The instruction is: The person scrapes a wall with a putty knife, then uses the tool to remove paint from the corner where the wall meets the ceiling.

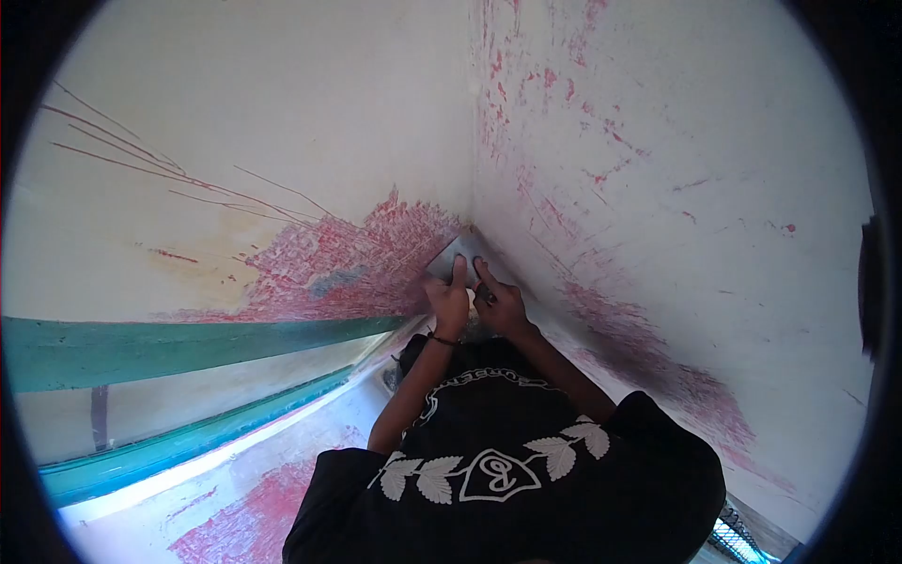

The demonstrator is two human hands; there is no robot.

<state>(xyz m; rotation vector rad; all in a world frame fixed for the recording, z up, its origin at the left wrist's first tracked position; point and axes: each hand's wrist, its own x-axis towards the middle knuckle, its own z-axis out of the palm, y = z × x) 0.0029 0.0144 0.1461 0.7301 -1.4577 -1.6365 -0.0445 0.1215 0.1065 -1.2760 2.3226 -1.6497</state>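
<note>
A scraper with a wide, flat metal blade (453, 252) is held in the corner where two walls meet, its far edge at the wall. My right hand (505, 306) is closed around its dark handle, one finger stretched onto the blade. My left hand (449, 303), with a dark band at the wrist, grips the blade's left side, a digit lying flat on top. Beside the blade, the left wall carries a rough patch of exposed red (338, 258) with a small blue-grey spot. Part of the handle is hidden by my fingers.
The off-white left wall (282, 85) has thin red scratches. The right wall (714, 122) shows red scrapes and a dark smudge lower down. A green ledge (188, 350) runs along the left below the patch. A dark object (870, 287) stands at the right edge.
</note>
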